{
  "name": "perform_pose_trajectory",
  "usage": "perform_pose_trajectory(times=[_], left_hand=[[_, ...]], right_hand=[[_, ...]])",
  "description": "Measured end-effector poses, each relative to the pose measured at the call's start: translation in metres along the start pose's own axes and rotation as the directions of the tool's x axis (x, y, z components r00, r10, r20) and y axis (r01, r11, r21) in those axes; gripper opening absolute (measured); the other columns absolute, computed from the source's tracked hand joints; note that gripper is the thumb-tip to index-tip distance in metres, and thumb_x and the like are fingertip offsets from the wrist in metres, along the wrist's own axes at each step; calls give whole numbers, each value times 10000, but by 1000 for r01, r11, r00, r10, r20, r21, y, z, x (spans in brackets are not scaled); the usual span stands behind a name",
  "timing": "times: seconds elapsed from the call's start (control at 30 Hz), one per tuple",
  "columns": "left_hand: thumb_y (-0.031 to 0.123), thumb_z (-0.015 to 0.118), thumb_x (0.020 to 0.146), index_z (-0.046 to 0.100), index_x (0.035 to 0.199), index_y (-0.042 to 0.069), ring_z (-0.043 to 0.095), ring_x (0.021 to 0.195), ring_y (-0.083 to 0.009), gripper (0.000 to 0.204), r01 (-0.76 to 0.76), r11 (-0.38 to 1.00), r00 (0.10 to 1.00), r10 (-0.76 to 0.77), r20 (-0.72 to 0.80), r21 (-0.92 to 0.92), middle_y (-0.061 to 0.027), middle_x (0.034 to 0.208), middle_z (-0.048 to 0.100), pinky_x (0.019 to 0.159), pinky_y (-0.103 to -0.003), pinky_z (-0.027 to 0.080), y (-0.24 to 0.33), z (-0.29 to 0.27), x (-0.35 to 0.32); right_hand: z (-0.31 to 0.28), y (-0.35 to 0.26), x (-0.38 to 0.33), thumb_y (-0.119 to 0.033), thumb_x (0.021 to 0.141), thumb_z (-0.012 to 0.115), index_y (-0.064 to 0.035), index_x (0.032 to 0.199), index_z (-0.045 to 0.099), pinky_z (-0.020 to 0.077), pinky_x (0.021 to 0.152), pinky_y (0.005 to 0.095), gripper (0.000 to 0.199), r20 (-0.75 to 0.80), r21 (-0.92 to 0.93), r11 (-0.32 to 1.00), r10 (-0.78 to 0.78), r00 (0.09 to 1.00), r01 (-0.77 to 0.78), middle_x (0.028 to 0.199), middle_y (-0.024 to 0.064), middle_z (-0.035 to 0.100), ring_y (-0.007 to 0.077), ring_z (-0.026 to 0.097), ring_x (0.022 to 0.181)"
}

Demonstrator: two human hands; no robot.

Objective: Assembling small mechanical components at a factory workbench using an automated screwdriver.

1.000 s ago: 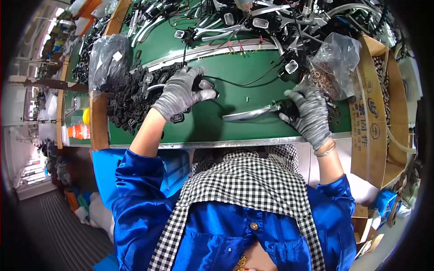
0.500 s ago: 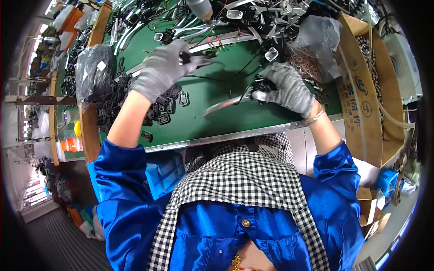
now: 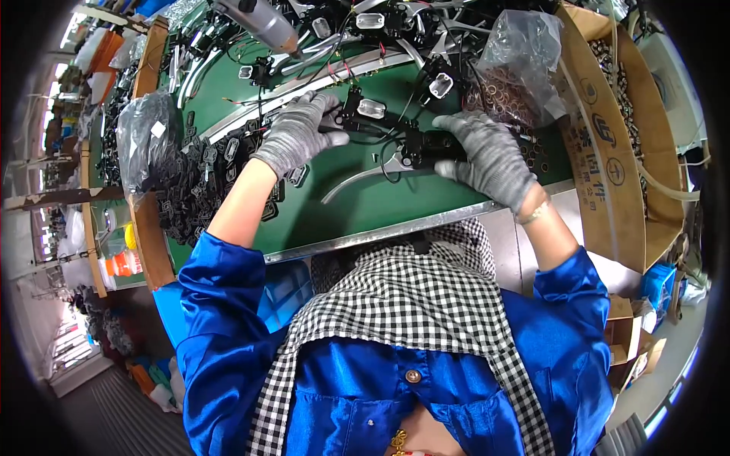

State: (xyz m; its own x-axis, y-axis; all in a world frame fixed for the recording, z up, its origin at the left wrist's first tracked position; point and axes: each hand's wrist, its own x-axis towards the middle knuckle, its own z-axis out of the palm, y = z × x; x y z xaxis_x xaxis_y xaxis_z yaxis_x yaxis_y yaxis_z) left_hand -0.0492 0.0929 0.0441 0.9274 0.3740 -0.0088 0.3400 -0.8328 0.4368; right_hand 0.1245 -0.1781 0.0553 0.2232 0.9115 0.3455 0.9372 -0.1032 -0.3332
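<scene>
My left hand (image 3: 300, 137), in a grey knit glove, has thumb and fingers apart beside a black brake lever assembly (image 3: 371, 109) with a clear window. Nothing shows gripped in it. On the green bench top, to the right, lies a second brake lever assembly (image 3: 418, 150), its silver curved lever pointing left toward me. Around that one's black end my gloved right hand (image 3: 490, 156) is spread, thumb below and fingers above. Whether the fingertips touch it is hard to see.
Black flat oblong parts (image 3: 220, 171) are heaped left, beside a grey plastic bag (image 3: 147, 137). A hanging power screwdriver (image 3: 266, 29) reaches in above. Copper rings (image 3: 506, 95) sit in a clear bag near a cardboard box (image 3: 601, 144). More lever assemblies crowd the far side.
The black part from my left hand now lies on the bench, and that hand has shifted right and down. My right hand has opened around its brake lever assembly. The screwdriver has swung left.
</scene>
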Motion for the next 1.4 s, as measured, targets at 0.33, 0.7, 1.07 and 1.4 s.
perform_pose_trajectory(times=[0.33, 0.7, 1.07, 1.4], left_hand=[[265, 691, 855, 576, 1130, 40, 622, 961, -331, 374, 277, 944, 923, -313, 226, 177, -177, 1073, 630, 858, -409, 501, 40, 13, -11], [247, 643, 873, 568, 1200, 80, 592, 1001, -366, 375, 125, 968, 991, -131, 11, 217, -190, 1088, 596, 868, -444, 498, 42, 31, -34], [252, 643, 871, 572, 1197, 83, 593, 1013, -373, 374, 126, 961, 991, -133, 12, 245, -194, 1127, 587, 878, -448, 496, 41, 27, -35], [276, 643, 872, 577, 1221, 142, 584, 1100, -356, 379, 159, 957, 985, -169, 24, 243, -188, 1224, 574, 915, -449, 496, 44, 26, -32]], right_hand=[[-4, 6, 22, -298, 803, 719, -66, 1108, 627, 489, 815, 427, 395, 88, 192, 974, 108, 990, -123, 968, 140, 671, 321, 637, 926], [17, -10, 80, -352, 863, 662, -40, 1209, 533, 528, 693, 453, 484, 89, -251, 833, 528, 845, -494, 747, 149, 676, 357, 655, 704], [-7, -3, 55, -396, 845, 654, -75, 1016, 608, 528, 735, 466, 367, -92, 67, 771, 637, 765, -633, 880, 153, 692, 362, 666, 842], [33, 16, 64, -344, 819, 730, -80, 873, 651, 500, 653, 428, 281, -106, -261, 795, 539, 835, -547, 769, 145, 682, 343, 632, 712]])
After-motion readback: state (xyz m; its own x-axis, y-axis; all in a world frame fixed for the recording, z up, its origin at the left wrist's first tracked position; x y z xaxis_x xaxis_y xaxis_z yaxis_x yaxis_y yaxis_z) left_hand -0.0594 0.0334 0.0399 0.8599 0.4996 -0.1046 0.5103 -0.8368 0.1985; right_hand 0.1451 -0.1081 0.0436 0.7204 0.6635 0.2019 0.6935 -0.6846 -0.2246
